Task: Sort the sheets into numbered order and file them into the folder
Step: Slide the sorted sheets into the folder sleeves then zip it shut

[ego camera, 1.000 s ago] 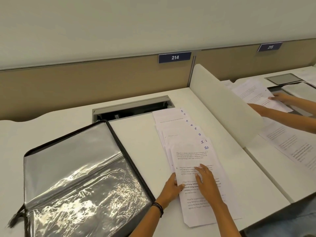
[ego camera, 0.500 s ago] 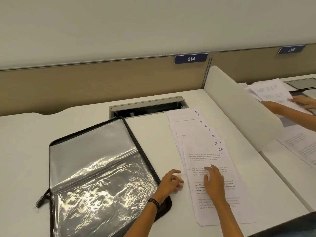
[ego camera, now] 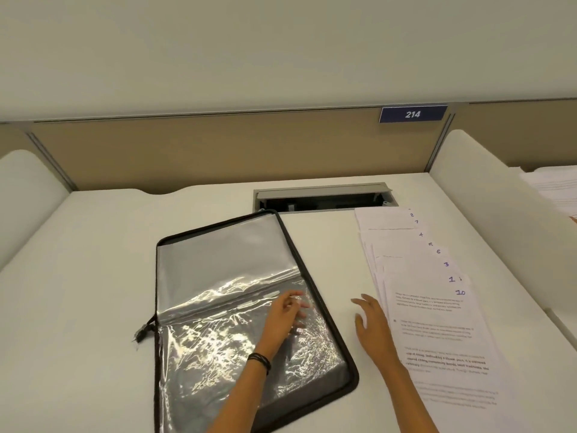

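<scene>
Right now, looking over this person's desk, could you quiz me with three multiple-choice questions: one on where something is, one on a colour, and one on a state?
1. Where does the folder lie, relative to the fanned sheets?
A) to their left
B) on top of them
C) under them

2. What colour is the sign reading 214?
A) red
B) blue
C) green

3. What state is the folder in?
A) zipped shut
B) standing upright
C) lying open

Answers:
1 A: a strip of bare desk separates it from the sheets on its right.
2 B: the digits are white on a blue plate.
3 C: its clear sleeves face up, with the left hand on them.
</scene>
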